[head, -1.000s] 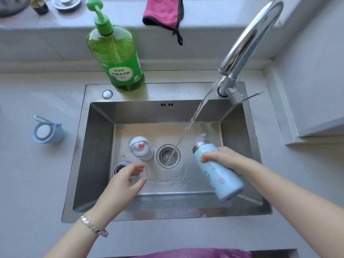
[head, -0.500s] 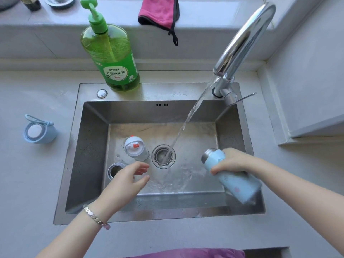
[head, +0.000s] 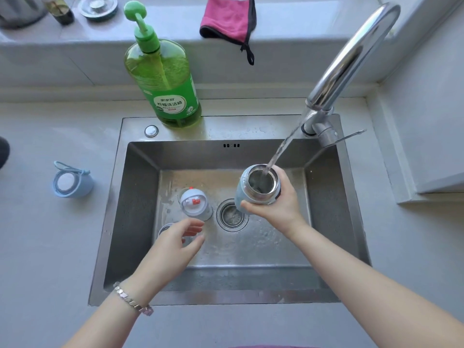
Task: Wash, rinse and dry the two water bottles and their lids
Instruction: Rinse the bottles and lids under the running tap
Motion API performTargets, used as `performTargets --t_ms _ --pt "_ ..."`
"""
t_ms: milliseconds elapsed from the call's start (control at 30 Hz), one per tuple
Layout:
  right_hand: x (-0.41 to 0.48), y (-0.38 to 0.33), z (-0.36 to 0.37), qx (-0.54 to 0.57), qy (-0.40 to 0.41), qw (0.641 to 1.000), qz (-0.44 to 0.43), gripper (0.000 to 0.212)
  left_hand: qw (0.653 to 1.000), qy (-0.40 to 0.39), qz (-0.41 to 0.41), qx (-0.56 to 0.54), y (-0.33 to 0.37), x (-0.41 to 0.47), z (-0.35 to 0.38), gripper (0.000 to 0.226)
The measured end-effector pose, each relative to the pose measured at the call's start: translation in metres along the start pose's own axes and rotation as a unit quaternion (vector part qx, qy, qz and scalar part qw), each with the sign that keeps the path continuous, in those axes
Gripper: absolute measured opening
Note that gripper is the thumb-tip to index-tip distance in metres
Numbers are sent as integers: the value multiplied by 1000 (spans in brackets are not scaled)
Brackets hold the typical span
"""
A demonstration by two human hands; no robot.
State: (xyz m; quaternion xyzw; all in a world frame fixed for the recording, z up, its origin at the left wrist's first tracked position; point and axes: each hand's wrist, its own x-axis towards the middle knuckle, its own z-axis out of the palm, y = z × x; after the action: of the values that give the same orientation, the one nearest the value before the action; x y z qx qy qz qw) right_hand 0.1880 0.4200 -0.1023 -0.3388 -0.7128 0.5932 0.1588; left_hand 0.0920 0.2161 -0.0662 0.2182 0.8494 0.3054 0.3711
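Right hand (head: 276,207) fingers wrap pale-blue bottle (head: 242,197), steel mouth up, tap water w/ stream pouring in, over steel sink (head: 140,197). Left hand (head: 173,244) empty, fingers spread near white lid (head: 193,203).

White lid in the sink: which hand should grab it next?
Left. The left hand hovers open just in front of the white lid, while the right hand is busy holding the blue bottle under the tap stream.
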Motion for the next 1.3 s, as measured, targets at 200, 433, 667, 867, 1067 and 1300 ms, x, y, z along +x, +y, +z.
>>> performTargets --t_ms 200,433,667,867,1067,1300 --pt "5 3 -14 -15 14 1000 -8 72 1000 -6 -1 1 -1 6 1 19" --pt "-14 4 -16 -31 -54 998 32 69 1000 -9 1 -3 -1 6 0 19" --pt "1 -18 -9 0 11 999 41 60 1000 -7 7 -9 1 2 -1 24" --pt "0 -32 -7 62 22 996 68 54 996 -25 75 -28 32 21 9 68" --pt "-6 -47 -16 171 -48 980 93 51 986 -77 58 -137 66 35 27 66" --pt "-27 -13 -40 5 -59 970 238 64 942 -26 -8 335 73 18 10 50"
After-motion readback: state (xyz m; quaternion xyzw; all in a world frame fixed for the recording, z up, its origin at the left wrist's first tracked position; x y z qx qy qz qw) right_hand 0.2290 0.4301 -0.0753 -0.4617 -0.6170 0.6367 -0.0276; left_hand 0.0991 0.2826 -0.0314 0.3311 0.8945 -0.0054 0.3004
